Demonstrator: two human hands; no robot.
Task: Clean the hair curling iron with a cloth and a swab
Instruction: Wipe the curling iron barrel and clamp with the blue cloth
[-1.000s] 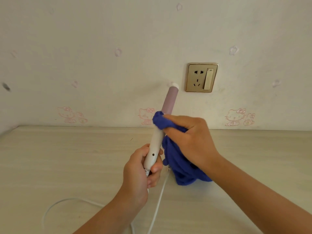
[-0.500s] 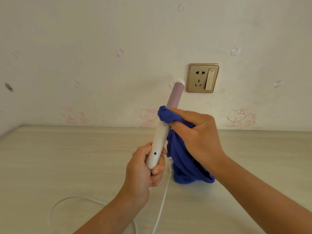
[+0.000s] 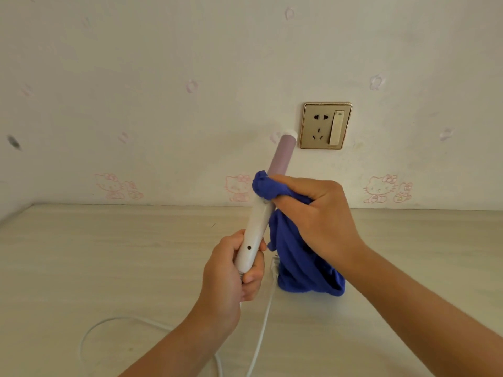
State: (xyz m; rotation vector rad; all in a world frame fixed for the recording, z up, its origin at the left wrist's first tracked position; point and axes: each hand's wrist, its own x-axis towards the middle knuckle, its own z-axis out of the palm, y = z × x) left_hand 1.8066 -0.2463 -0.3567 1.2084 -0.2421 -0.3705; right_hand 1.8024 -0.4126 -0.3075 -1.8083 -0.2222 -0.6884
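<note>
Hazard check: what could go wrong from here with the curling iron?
The left hand grips the curling iron only at its bottom end, so a push from the right hand with the blue cloth might twist it loose. Its tip looks close to the wall socket and could knock it. The white cord loops by the left forearm and may snag.

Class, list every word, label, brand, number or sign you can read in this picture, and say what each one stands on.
No readable text shows anywhere in the picture.
White and lilac curling iron: only a dark dot, no lettering.
Gold wall socket plate: no legible marking.
Pink cartoon cat drawings on the wallpaper: pictures only, no words.
Blue cloth: plain, no label in view.
</note>
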